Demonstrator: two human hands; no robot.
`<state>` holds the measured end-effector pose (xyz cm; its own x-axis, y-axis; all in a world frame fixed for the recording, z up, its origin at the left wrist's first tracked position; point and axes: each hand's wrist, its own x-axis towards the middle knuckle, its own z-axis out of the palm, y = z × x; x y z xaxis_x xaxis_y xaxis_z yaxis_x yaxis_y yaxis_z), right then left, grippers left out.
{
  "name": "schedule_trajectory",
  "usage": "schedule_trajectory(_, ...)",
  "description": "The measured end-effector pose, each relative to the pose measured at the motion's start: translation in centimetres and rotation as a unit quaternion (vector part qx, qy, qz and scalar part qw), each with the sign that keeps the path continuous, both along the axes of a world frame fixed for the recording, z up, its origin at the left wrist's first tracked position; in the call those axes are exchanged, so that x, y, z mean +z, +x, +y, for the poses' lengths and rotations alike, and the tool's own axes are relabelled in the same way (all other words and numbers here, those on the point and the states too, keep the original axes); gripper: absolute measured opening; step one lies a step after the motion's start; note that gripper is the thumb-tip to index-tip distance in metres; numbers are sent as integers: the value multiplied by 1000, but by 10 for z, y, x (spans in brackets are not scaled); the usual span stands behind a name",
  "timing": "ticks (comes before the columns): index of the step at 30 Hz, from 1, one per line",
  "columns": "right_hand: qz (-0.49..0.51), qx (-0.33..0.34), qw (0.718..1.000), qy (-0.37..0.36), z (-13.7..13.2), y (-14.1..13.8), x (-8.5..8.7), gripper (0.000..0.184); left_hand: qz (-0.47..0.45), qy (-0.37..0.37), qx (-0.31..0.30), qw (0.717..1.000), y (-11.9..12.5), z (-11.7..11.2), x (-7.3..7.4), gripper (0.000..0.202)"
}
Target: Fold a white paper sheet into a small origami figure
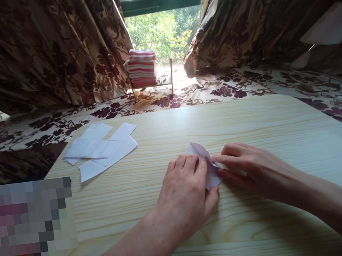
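A small folded piece of white paper (212,175) lies on the wooden table under my hands, with one flap standing up at its far end. Over its left side rests my left hand (185,182), fingers bent and thumb near the paper's close corner, holding it down. From the right, my right hand (245,164) grips the paper's edge between index finger and thumb. Part of the paper is hidden beneath my left hand, so its full folded shape cannot be made out.
Several white paper strips (108,152) overlap on the far left of the light wooden table (251,122). Behind it, striped folded cloths (142,67) sit on a small rack (165,83) by the window. Floral curtains (55,46) hang on both sides. A blurred patch covers the lower left.
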<state>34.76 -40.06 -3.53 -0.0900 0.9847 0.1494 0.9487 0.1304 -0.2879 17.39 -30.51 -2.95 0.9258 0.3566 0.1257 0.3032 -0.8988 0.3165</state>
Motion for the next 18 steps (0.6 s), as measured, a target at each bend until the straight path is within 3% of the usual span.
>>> schedule_trajectory(8, -100, 17, 995, 9, -3, -2, 3, 14, 1, 14, -1, 1000, 0, 1, -1, 42)
schedule_trajectory(18, -89, 56, 994, -2, -12, 3, 4, 16, 11, 17, -4, 1000, 2, 0, -1, 35)
